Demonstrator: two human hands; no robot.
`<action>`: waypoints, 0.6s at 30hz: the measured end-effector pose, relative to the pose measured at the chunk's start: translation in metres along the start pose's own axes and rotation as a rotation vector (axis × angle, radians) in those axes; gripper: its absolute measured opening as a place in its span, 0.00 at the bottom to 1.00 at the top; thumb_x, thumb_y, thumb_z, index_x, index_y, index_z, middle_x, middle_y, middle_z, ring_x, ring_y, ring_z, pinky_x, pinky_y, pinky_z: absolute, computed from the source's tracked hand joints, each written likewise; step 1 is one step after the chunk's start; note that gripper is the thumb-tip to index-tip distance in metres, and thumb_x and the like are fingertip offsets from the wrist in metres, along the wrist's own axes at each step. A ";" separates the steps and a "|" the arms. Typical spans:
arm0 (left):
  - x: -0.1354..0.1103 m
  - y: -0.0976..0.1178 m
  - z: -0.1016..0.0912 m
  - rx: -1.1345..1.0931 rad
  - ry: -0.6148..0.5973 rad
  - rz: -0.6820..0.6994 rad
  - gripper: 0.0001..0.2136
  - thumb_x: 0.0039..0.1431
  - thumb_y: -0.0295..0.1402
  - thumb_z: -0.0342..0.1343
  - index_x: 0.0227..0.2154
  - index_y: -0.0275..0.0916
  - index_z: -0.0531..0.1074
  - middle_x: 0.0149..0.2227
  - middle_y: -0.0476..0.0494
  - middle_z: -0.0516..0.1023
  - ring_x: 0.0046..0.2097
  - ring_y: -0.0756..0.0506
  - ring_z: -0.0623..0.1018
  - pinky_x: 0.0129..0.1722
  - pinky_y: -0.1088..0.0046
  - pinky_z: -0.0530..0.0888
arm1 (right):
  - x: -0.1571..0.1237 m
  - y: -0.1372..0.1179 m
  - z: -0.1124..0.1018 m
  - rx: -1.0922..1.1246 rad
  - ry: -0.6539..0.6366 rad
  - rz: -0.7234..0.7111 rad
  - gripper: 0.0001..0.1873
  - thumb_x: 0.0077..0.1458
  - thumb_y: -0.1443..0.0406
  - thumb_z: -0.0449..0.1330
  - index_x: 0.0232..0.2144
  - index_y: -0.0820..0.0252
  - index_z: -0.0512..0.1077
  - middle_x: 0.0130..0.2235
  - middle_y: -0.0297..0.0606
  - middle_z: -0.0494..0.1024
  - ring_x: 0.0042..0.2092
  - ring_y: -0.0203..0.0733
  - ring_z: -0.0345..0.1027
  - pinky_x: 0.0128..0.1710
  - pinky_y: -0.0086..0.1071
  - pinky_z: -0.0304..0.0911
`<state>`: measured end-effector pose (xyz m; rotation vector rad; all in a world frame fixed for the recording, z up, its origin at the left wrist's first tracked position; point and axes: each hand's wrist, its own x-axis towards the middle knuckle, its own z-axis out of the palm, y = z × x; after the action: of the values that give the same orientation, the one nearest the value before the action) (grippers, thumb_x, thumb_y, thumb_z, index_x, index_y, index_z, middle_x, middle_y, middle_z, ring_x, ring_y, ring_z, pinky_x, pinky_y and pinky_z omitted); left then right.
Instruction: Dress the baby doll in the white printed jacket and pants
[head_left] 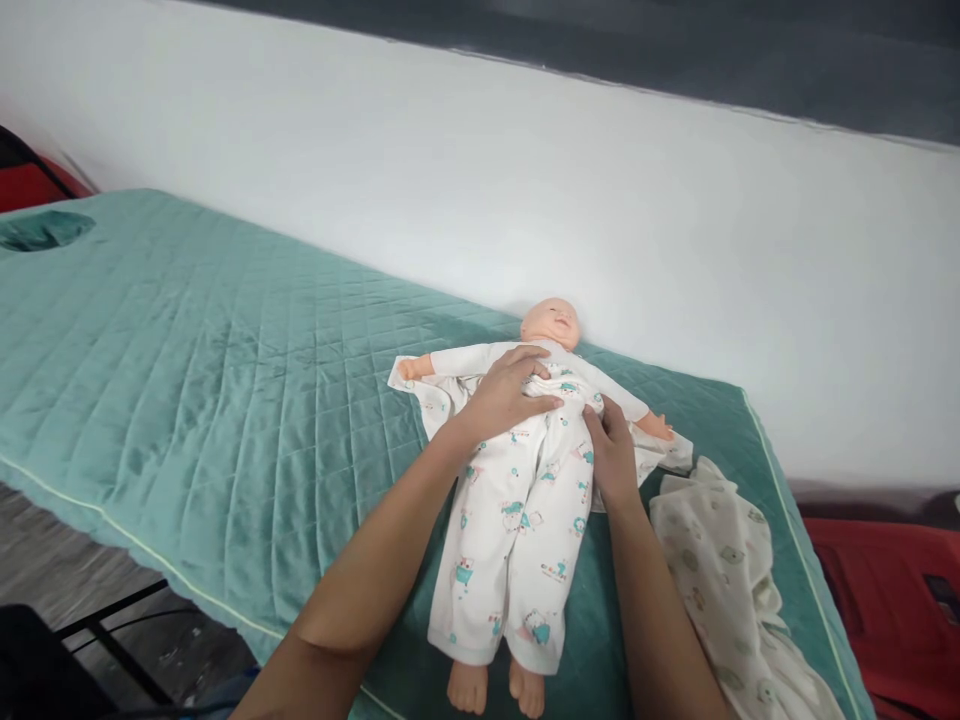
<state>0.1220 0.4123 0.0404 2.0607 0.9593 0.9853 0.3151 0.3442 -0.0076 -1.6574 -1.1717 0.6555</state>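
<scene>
A baby doll point(551, 322) lies on its back, head toward the wall and bare feet toward me. It wears white printed pants point(517, 520) and a white long-sleeved top point(474, 358). My left hand point(514, 390) rests on the doll's belly near the waistband, fingers apart and thumb stretched out. At the other side of the waist, my right hand point(613, 445) pinches the pants' edge between thumb and fingers; its fingertips are partly hidden. Under the doll's arms and torso, a printed white garment point(664, 450) is spread out.
A green quilted cover point(225, 370) lies over the bed, which has a hole point(45, 230) at its far left. Crumpled cream cloth point(720, 560) with a leaf-like print lies right of my right arm. The white wall point(450, 170) runs behind; a red object point(889, 590) stands beyond the right edge.
</scene>
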 end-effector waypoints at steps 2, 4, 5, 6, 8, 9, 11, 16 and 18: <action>0.000 0.001 0.001 0.022 0.008 0.019 0.10 0.55 0.37 0.63 0.35 0.42 0.68 0.57 0.43 0.72 0.61 0.42 0.68 0.63 0.62 0.64 | 0.000 0.000 0.000 0.012 0.005 0.001 0.30 0.57 0.48 0.56 0.56 0.57 0.69 0.53 0.40 0.76 0.49 0.46 0.67 0.56 0.42 0.59; 0.000 0.003 0.002 0.046 0.023 0.048 0.09 0.58 0.36 0.61 0.34 0.42 0.66 0.53 0.44 0.74 0.58 0.43 0.70 0.60 0.63 0.65 | 0.000 0.000 0.001 0.022 0.008 0.000 0.30 0.57 0.48 0.56 0.56 0.57 0.70 0.53 0.40 0.75 0.50 0.46 0.67 0.56 0.41 0.58; 0.000 0.003 0.003 0.061 0.029 0.065 0.08 0.59 0.36 0.60 0.34 0.42 0.66 0.52 0.44 0.75 0.57 0.43 0.70 0.59 0.63 0.66 | 0.000 0.000 0.001 0.027 0.006 -0.005 0.30 0.57 0.48 0.56 0.56 0.57 0.70 0.54 0.40 0.75 0.51 0.46 0.67 0.57 0.41 0.58; -0.001 0.004 0.003 0.078 0.035 0.083 0.07 0.60 0.36 0.59 0.34 0.42 0.65 0.51 0.44 0.75 0.56 0.43 0.71 0.58 0.64 0.66 | 0.000 0.001 0.001 0.036 0.004 -0.010 0.29 0.57 0.48 0.56 0.56 0.56 0.70 0.54 0.40 0.75 0.51 0.46 0.67 0.57 0.41 0.58; -0.001 0.005 0.004 0.119 0.043 0.113 0.07 0.61 0.35 0.57 0.33 0.42 0.64 0.48 0.44 0.76 0.54 0.43 0.71 0.56 0.63 0.67 | 0.000 0.001 0.001 0.052 -0.001 -0.015 0.29 0.58 0.49 0.56 0.56 0.56 0.69 0.54 0.39 0.75 0.51 0.46 0.67 0.56 0.40 0.58; -0.001 0.005 0.004 0.139 0.044 0.126 0.07 0.62 0.35 0.56 0.33 0.42 0.64 0.47 0.44 0.76 0.52 0.43 0.72 0.55 0.63 0.67 | 0.000 0.001 0.001 0.058 -0.004 -0.016 0.29 0.58 0.49 0.56 0.56 0.56 0.69 0.54 0.39 0.75 0.50 0.45 0.67 0.56 0.40 0.58; -0.002 0.006 0.005 0.175 0.053 0.149 0.06 0.64 0.34 0.54 0.33 0.42 0.63 0.45 0.44 0.76 0.50 0.43 0.72 0.52 0.62 0.68 | 0.000 0.002 0.001 0.059 -0.005 -0.015 0.29 0.58 0.49 0.56 0.57 0.56 0.69 0.52 0.39 0.76 0.48 0.45 0.67 0.54 0.40 0.59; -0.003 0.006 0.007 0.261 0.109 0.177 0.04 0.66 0.33 0.49 0.34 0.41 0.62 0.39 0.43 0.75 0.43 0.43 0.72 0.45 0.63 0.69 | 0.001 0.002 0.000 0.008 -0.005 0.017 0.30 0.57 0.47 0.57 0.55 0.56 0.69 0.39 0.36 0.75 0.38 0.43 0.65 0.46 0.39 0.61; -0.004 0.004 0.010 0.302 0.143 0.188 0.05 0.67 0.33 0.48 0.34 0.41 0.63 0.37 0.43 0.74 0.41 0.43 0.72 0.42 0.64 0.69 | 0.000 0.001 -0.001 -0.005 0.000 0.022 0.29 0.56 0.47 0.57 0.54 0.57 0.70 0.36 0.34 0.73 0.36 0.43 0.64 0.43 0.39 0.61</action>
<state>0.1298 0.4046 0.0375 2.3914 1.0555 1.1565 0.3164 0.3442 -0.0087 -1.6768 -1.1575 0.6673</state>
